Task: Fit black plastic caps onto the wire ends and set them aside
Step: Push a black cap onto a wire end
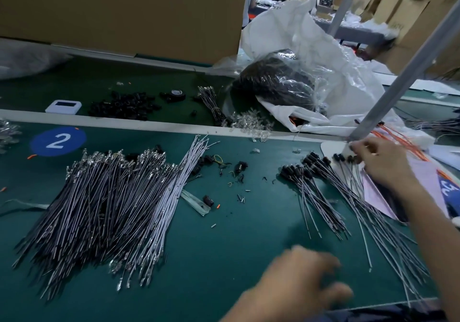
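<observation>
Setting-aside step: capped wires [323, 184] piled at the right of the surface [224, 247].
My right hand [380, 164] curls over their caps (grip unclear); my left hand [298, 284] hangs loose, apparently empty. Next, I judge: fetch an uncapped wire [99, 209] and a black cap [124, 105].

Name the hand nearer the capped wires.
Right. The right hand is over the capped wires, reaching their caps; the left hand is apart, lower, left of their tails.

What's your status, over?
Right hand at the capped wires, grip unclear. Left hand blurred, low over mat. Uncapped wire pile waiting left. Loose scraps between piles.
</observation>
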Demonstrator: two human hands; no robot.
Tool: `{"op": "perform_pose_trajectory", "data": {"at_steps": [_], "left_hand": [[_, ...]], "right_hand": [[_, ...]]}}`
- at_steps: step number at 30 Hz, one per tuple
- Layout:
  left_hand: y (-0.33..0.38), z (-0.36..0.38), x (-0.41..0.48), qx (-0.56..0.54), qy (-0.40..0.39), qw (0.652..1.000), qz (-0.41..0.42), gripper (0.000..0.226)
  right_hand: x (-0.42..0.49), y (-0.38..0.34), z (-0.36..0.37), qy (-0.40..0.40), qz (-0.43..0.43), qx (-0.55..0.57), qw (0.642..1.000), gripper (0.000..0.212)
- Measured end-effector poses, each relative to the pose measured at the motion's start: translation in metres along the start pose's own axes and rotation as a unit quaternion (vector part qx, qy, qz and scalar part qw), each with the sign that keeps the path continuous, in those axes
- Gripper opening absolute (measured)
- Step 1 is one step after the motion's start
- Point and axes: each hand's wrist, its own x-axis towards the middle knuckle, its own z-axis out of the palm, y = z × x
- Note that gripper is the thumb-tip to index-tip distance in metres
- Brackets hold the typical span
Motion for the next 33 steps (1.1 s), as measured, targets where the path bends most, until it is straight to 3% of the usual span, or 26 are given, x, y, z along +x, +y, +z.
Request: {"op": "perform_pose_trajectory", "data": {"at_steps": [3, 8, 10, 18, 24, 33], "left_hand": [[-0.031, -0.039, 0.0, 0.123, 0.183, 0.974, -0.041, 0.034], [-0.094, -0.106, -0.021, 0.239, 0.399, 0.857, -0.223, 0.024], [-0.11, -0.122, -0.024, 0.274, 0.397, 0.833, -0.272, 0.023], [-0.125, -0.138, -0.022, 0.213, 0.425, 0.829, -0.294, 0.027], [-0.117, -0.154, -0.02, 0.259, 0.373, 0.825, -0.336, 0.013], [-0.111, -0.16, -0.032, 0.198, 0.449, 0.818, -0.3, 0.014]], "right_hand": [[-0.001, 0.003, 0.035, -0.096, 0.039, -0.058, 0.993, 0.037], [-0.044, -0.02, 0.072, -0.078, -0.048, -0.026, 0.995, 0.036], [-0.068, -0.035, 0.084, -0.094, -0.065, 0.015, 0.993, 0.035], [-0.144, -0.074, 0.102, -0.124, -0.054, 0.173, 0.976, 0.023], [-0.169, -0.072, 0.108, -0.11, -0.035, 0.214, 0.97, 0.018], [-0.172, -0.077, 0.119, -0.109, -0.034, 0.246, 0.962, 0.017]]}}
